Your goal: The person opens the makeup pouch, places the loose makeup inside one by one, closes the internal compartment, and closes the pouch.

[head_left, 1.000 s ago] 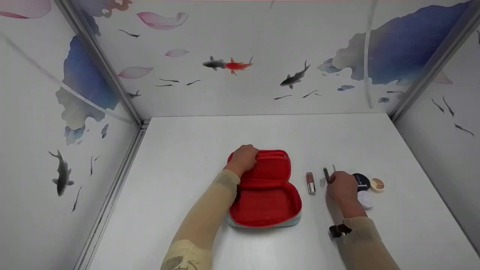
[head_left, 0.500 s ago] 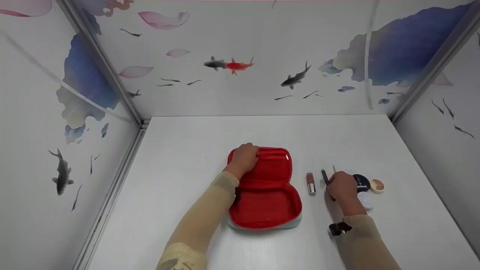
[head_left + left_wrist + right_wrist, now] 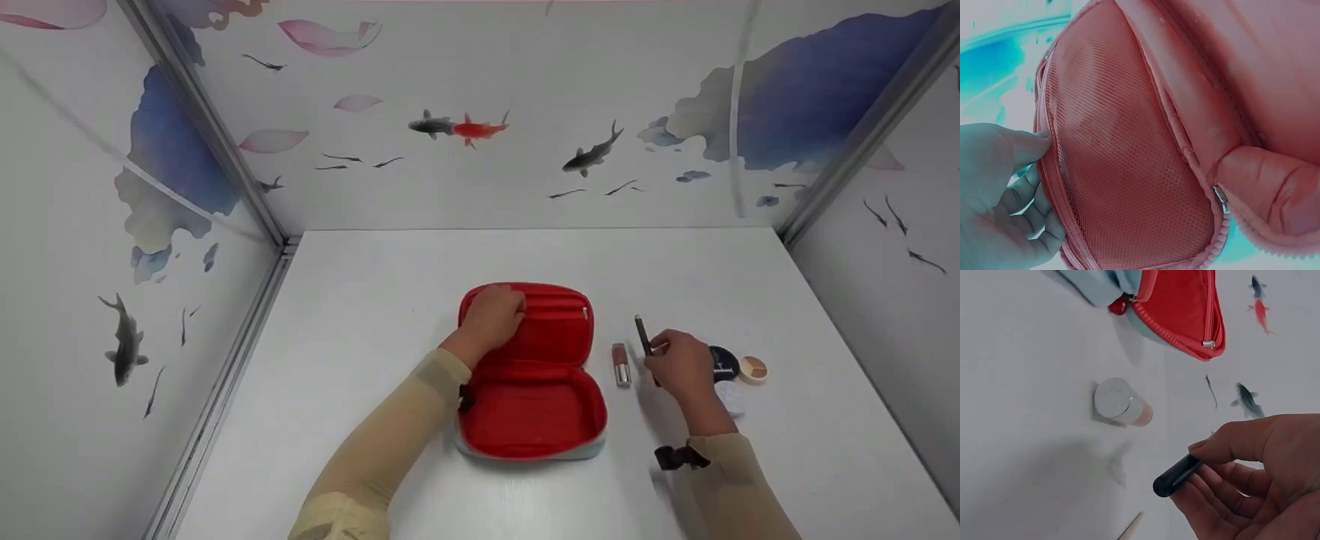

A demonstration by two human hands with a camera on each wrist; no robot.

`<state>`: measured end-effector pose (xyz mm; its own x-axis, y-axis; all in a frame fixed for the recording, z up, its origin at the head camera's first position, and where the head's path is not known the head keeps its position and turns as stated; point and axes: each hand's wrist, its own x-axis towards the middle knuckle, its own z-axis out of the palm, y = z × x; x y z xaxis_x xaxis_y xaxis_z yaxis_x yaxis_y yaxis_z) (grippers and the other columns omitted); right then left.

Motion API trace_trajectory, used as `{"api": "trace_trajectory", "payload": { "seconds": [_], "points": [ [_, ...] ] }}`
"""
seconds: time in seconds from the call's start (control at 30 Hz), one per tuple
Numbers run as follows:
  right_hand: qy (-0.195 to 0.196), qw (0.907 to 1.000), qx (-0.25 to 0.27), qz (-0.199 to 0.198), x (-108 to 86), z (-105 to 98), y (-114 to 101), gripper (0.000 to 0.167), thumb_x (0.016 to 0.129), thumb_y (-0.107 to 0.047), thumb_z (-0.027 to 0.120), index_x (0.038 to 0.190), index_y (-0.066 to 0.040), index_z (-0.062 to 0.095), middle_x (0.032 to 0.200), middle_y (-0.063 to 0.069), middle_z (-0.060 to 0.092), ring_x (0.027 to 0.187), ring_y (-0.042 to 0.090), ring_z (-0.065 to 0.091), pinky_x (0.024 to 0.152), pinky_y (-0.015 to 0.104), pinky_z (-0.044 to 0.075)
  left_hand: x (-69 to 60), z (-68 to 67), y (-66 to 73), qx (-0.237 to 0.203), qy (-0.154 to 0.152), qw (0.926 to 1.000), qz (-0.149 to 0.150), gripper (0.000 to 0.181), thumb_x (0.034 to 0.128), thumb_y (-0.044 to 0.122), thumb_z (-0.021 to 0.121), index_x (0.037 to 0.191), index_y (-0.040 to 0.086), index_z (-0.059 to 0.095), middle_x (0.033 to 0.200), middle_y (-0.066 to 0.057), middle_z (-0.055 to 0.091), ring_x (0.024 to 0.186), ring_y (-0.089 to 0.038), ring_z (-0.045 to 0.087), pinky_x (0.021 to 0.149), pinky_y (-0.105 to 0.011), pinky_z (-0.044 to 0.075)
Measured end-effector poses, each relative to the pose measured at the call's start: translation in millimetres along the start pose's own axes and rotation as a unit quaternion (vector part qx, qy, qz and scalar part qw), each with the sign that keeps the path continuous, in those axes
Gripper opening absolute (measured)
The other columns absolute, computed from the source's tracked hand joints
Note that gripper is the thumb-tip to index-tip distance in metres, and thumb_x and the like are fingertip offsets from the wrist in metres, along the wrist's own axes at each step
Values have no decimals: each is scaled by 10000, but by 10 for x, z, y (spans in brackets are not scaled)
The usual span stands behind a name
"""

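Observation:
A cosmetic bag [image 3: 532,416] with a red lining and light blue outside lies unzipped on the table, its lid folded back. My left hand [image 3: 495,319] grips the far left edge of that lid; in the left wrist view the thumb is in front of the rim and the fingers lie behind it, beside a mesh pocket [image 3: 1117,152]. My right hand [image 3: 681,366] pinches a slim black cosmetic pencil [image 3: 643,337] between thumb and fingers, tilted above the table. Its rounded dark end [image 3: 1167,486] faces the right wrist camera.
A lip gloss tube [image 3: 621,365] stands or lies between bag and right hand. Beyond that hand are a dark round compact [image 3: 724,363], a small tan pan [image 3: 754,369] and a white round piece [image 3: 729,399]. A pale pointed stick [image 3: 1131,527] shows below.
My right hand has lifted the black pencil off the table, moving slightly away from me. My left hand has raised the bag's lid a little and shifted it slightly.

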<state>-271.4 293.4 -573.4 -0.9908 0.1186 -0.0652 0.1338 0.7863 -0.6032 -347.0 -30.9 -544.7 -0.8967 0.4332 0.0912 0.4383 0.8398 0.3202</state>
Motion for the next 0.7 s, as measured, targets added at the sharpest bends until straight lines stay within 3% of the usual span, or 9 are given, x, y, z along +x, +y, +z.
{"api": "trace_trajectory", "payload": {
  "seconds": [0.27,0.47,0.7],
  "points": [
    [97,9988,473,-81,-15,-42,-332,255,943,-73,691,1187,3,688,1015,185,725,759,213,680,637,286,526,-150,-80,66,99,-7,9999,-26,91,1031,208,692,1045,141,751,1005,-39,752,975,-214,667,919,-363,575],
    [338,9976,393,-455,-8,-80,-476,212,943,-53,688,1152,-35,722,1022,175,738,908,291,668,772,367,550,-221,-99,135,178,169,9997,64,89,1010,217,716,1043,145,757,995,-40,748,960,-214,659,905,-380,574],
    [40,9955,133,-941,-3,-90,-622,182,938,-33,687,1089,-90,771,997,133,768,943,307,670,877,470,592,-291,-51,203,269,496,9982,177,127,1039,190,662,1021,125,769,957,-53,744,933,-225,674,851,-388,585]
  ]
}}
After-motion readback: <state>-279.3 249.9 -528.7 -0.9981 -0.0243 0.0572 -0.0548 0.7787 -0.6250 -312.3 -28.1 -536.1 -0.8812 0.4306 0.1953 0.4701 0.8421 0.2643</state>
